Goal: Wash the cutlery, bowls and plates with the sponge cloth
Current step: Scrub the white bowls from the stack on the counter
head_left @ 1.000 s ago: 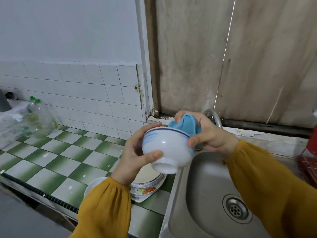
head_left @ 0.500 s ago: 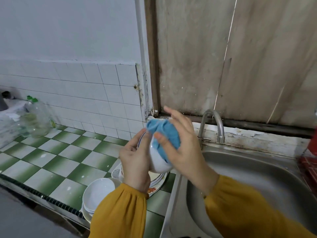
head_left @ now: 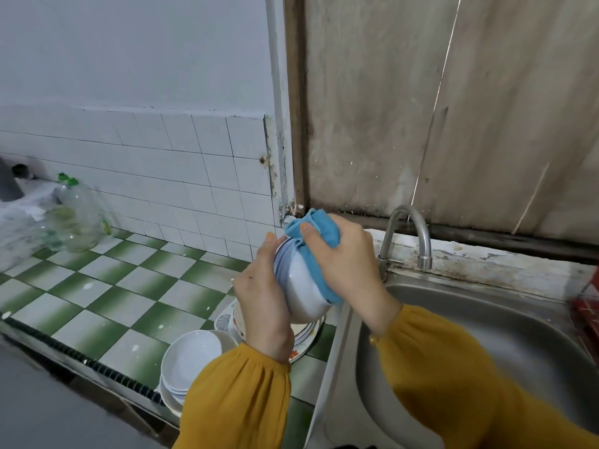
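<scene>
Left hand (head_left: 262, 306) is gripping one white bowl (head_left: 298, 286), tilted on its side, above the counter just beside the sink (head_left: 486, 319). Right hand (head_left: 346, 264) is clamping one blue sponge cloth (head_left: 319, 234) over the bowl's outer wall. One bowl stack (head_left: 191, 354) and one plate stack (head_left: 304, 335) are sitting below, piece counts unclear.

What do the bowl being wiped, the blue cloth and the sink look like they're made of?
Bowl: probably glazed ceramic, possibly melamine; it is glossy white with blue bands near the rim.
Cloth: soft blue fabric, perhaps microfibre; it folds and bunches.
Sink: stainless steel with a brushed finish; it has a dull grey sheen and blurred reflections.
</scene>
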Tool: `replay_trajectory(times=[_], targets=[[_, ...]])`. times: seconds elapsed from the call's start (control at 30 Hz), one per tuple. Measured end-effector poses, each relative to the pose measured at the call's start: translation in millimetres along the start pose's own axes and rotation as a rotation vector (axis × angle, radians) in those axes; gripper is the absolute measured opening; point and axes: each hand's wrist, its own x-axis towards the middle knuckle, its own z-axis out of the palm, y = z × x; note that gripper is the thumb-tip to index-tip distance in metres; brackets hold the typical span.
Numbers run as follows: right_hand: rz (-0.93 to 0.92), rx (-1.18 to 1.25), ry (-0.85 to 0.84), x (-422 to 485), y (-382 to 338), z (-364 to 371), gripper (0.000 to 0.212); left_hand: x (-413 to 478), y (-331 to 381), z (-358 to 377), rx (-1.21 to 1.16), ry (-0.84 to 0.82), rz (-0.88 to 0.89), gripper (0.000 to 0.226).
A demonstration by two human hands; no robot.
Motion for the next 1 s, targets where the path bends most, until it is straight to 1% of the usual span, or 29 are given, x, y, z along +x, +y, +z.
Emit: replay_trajectory(times=[0.03,0.07,0.13,0.2,0.27,0.3,0.33,0.37,0.4,0.47,0.53,0.57,0.63,0.67,0.7,0.73,0.77,0.8,0.83,0.93,1.0], targets=[[-0.068,-0.046,0.038,-3,1,6,0.019,0,0,1,0.001,0.0,-0.002,0.027],[-0.207,-0.101,0.085,-7,1,11,0.017,1,1,2,0.002,0.004,-0.002,0.026],[-0.563,-0.152,0.123,-18,11,21,0.022,5,2,1,0.012,0.011,-0.002,0.023],[-0.867,-0.144,0.092,-24,31,24,0.025,9,3,-1,-0.022,0.019,-0.018,0.014],[-1.052,-0.17,0.07,-28,56,23,0.027,11,3,-2,-0.044,0.018,-0.036,0.018],[-1.089,-0.191,0.08,-30,69,23,0.03,10,4,-1,-0.049,0.011,-0.044,0.016],[-1.084,-0.198,0.102,-32,79,24,0.033,10,5,0,-0.06,0.004,-0.05,0.015],[-1.038,-0.176,0.13,-35,88,26,0.034,10,6,1,-0.073,0.003,-0.057,0.014],[-0.953,-0.117,0.153,-38,92,29,0.035,10,7,3,-0.087,0.014,-0.069,0.012],[-0.758,0.1,0.173,-46,87,35,0.031,13,8,5,-0.114,0.046,-0.096,0.011],[-0.561,0.396,0.185,-55,68,39,0.031,13,9,6,-0.142,0.04,-0.118,0.012],[-0.409,0.545,0.214,-58,62,39,0.036,13,9,7,-0.155,0.025,-0.126,0.012],[0.053,0.842,0.31,-52,45,36,0.056,11,10,7,-0.155,-0.001,-0.109,0.012],[0.25,0.917,0.348,-45,42,31,0.061,10,10,4,-0.129,-0.013,-0.069,0.013],[0.368,0.951,0.33,-36,40,23,0.052,9,11,2,-0.083,-0.032,-0.01,0.013],[0.428,0.948,0.266,-26,36,14,0.038,9,11,-1,-0.024,-0.057,0.055,0.014],[0.437,0.93,0.183,-18,30,5,0.023,8,11,-2,0.034,-0.083,0.114,0.014],[0.402,0.898,0.128,-12,23,-2,0.014,7,11,-4,0.077,-0.103,0.157,0.014],[0.346,0.853,0.098,-8,15,-7,0.011,5,12,-4,0.101,-0.112,0.186,0.014],[0.083,0.684,0.051,-7,-2,-18,0.012,2,14,-5,0.1,-0.105,0.219,0.013],[-0.053,0.508,0.018,-13,-6,-18,0.015,3,16,-7,0.087,-0.109,0.216,0.012]])
